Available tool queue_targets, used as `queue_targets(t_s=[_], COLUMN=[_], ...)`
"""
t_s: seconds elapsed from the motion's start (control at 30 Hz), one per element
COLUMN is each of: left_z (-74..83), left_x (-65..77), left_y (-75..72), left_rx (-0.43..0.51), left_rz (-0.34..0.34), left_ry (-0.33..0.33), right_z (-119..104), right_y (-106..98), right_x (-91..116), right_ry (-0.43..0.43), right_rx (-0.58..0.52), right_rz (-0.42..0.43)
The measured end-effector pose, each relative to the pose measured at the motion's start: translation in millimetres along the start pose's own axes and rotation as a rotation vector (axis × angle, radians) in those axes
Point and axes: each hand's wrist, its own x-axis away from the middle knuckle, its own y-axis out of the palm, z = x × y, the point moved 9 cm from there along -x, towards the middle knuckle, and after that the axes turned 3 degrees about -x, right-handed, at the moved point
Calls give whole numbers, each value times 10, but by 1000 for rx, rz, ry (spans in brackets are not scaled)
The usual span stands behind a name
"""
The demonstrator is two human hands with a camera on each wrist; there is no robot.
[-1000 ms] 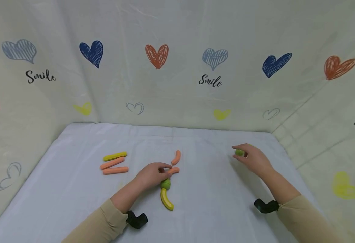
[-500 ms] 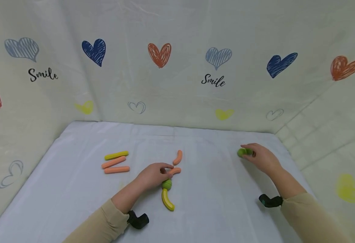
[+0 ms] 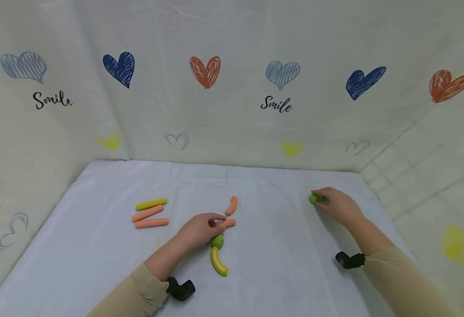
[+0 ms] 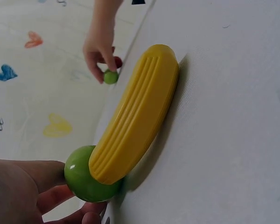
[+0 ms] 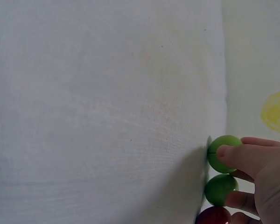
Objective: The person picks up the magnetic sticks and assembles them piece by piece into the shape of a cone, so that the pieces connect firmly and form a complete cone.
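In the head view my left hand (image 3: 201, 229) pinches the near end of an orange curved stick (image 3: 228, 223) between thumb and index finger. A green ball (image 3: 217, 241) sits against its underside, its thumb beside that ball (image 4: 86, 175) in the left wrist view. From the ball a yellow curved stick (image 4: 135, 116) runs toward the near edge. My right hand (image 3: 339, 204), at the far right, holds a green ball (image 5: 225, 154) with the thumb pressed on it. A second green ball (image 5: 220, 190) and a dark red ball (image 5: 213, 216) lie under its fingers; the head view hides the red one.
Another orange curved stick (image 3: 231, 205) lies beyond the left hand. Farther left are a straight yellow stick (image 3: 151, 204) and two straight orange sticks (image 3: 147, 213), side by side on the white table cloth (image 3: 271, 246). A heart-printed curtain (image 3: 232, 110) borders the table's back and sides.
My right hand has shifted a little to the right, and its green ball now shows past the fingertips rather than between them. The left hand stays in place.
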Motion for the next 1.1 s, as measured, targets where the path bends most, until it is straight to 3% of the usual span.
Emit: queue_targets(t_s=[0.6, 0.8, 1.1], left_z=[-28, -39, -29], left_x=[-5, -7, 6], left_y=[4, 13, -11], left_rx=[-6, -11, 4], left_rz=[21, 32, 46], left_ry=[-9, -17, -19], right_z=[-168, -428, -1038], right_y=[31, 75, 217], right_x=[31, 74, 106], right_ry=[-7, -46, -164], right_rx=[-53, -46, -58], right_rz=[37, 56, 25])
